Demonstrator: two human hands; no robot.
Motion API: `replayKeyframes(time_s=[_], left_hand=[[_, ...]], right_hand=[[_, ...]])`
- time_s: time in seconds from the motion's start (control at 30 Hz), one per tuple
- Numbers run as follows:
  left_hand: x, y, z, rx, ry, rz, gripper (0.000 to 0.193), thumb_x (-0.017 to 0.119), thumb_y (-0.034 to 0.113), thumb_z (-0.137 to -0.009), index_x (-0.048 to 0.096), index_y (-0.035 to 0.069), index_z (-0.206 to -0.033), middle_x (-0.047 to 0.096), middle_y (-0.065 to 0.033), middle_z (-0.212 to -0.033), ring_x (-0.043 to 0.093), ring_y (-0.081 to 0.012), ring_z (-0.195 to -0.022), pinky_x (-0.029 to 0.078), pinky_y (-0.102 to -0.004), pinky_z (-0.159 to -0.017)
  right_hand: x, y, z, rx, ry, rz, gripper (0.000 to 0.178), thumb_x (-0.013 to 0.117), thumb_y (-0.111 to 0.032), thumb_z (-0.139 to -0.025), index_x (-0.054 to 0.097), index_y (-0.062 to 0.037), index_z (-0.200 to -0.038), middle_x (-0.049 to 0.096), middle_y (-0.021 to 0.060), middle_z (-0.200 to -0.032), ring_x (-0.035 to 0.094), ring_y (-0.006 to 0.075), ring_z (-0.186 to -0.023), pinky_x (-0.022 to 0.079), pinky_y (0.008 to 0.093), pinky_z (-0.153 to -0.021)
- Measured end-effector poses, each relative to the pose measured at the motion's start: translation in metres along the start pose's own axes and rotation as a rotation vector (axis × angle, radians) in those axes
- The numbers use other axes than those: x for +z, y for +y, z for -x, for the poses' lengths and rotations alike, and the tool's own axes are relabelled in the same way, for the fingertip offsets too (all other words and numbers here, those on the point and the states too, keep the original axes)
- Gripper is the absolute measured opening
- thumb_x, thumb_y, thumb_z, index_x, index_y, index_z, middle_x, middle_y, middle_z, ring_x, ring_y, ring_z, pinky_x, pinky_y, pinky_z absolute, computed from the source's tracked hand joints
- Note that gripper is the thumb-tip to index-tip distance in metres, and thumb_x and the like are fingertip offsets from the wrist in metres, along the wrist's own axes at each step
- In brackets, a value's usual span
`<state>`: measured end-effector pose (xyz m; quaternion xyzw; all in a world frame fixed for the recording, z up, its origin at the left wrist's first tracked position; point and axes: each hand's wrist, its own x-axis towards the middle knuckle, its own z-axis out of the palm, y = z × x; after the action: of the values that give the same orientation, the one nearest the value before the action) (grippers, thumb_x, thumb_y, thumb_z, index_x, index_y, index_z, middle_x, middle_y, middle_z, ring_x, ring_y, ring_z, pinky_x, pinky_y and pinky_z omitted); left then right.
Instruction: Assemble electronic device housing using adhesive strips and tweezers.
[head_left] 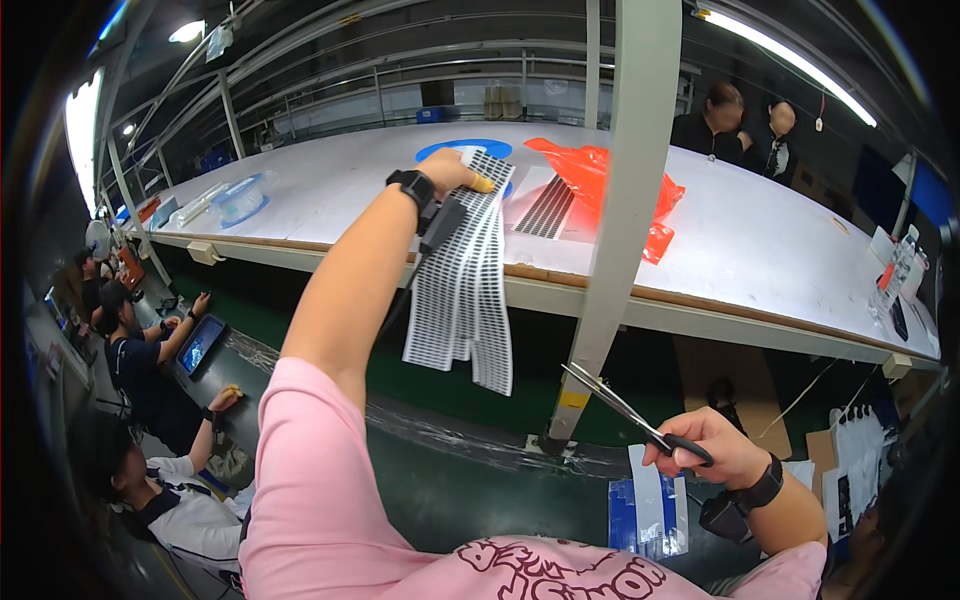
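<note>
My left hand (448, 174) is raised at the edge of the white shelf, fingers closed on the top of several sticker strips (462, 285). The strips are white with rows of small dark rectangles and hang down over the shelf's front edge. A yellow covering shows on a finger of that hand. Lower right, my right hand (722, 452) grips black-handled scissors (630, 408), blades pointing up and left, apart from the strips. Behind the left hand lies a blue disc (490, 148). A similar dark-patterned sheet (546, 210) lies right of the strips, beside a red plastic bag (580, 172).
A pale post (622, 190) rises between my hands in front of the white shelf (330, 190). A clear plastic reel (240, 203) rests at its left. Below is a dark green bench (440, 490) with a blue-and-white packet (625, 515). Co-workers sit left; two people stand behind, right.
</note>
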<state>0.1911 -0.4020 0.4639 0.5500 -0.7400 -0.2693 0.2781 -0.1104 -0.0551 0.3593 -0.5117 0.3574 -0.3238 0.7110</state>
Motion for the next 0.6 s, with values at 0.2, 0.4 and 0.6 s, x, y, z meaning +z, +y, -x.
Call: replayKeyframes(time_s=[0.2,0.4,0.6], left_hand=[[-0.020,0.014,0.063,0.144,-0.237,0.075,0.025,0.069,0.007,-0.068,0.061,0.003,-0.092,0.063,-0.0031,-0.082,0.058,-0.0099,-0.069,0.047,-0.0226,-0.062],[-0.044,-0.068,0.173,0.156,-0.255,0.487,0.028,0.071,0.003,-0.064,0.058,-0.003,-0.089,0.062,-0.0050,-0.082,0.059,-0.0112,-0.072,0.048,-0.0237,-0.066],[-0.001,-0.087,0.277,0.120,-0.152,0.689,0.021,0.070,-0.003,-0.061,0.060,-0.001,-0.080,0.063,-0.0048,-0.077,0.059,-0.0113,-0.069,0.047,-0.0241,-0.065]], right_hand=[[-0.005,0.016,0.044,-0.066,0.083,-0.007,0.034,0.070,-0.020,-0.070,0.060,0.0050,-0.090,0.056,0.0048,-0.070,0.050,0.0085,-0.062,0.039,0.0194,-0.058],[-0.015,0.037,0.057,0.008,0.161,0.001,0.036,0.069,-0.023,-0.071,0.060,0.0047,-0.091,0.057,0.0054,-0.073,0.053,0.0099,-0.065,0.042,0.0203,-0.061],[0.015,0.026,-0.013,0.133,-0.096,0.307,0.027,0.064,-0.021,-0.078,0.059,0.0000,-0.095,0.058,0.0000,-0.078,0.052,0.0051,-0.068,0.042,0.0179,-0.063]])
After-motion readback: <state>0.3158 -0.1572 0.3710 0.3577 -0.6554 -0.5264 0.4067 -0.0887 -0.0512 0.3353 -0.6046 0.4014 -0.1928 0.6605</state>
